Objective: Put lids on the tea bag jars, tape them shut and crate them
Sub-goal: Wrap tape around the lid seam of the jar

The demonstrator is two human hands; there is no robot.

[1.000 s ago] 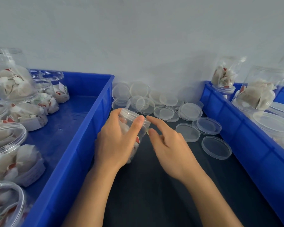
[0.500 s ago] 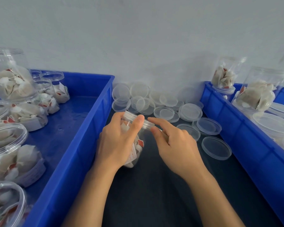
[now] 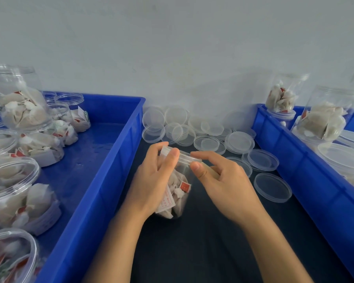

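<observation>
One jar (image 3: 177, 187) (lidded), two hands gripping.

No text is reading clearly. A white paper slip (image 3: 168, 202) inside the held jar (image 3: 177, 193) is showing faint red print, too blurred to make out. Small red tags (image 3: 184, 186) on the tea bags are showing no legible characters.
</observation>
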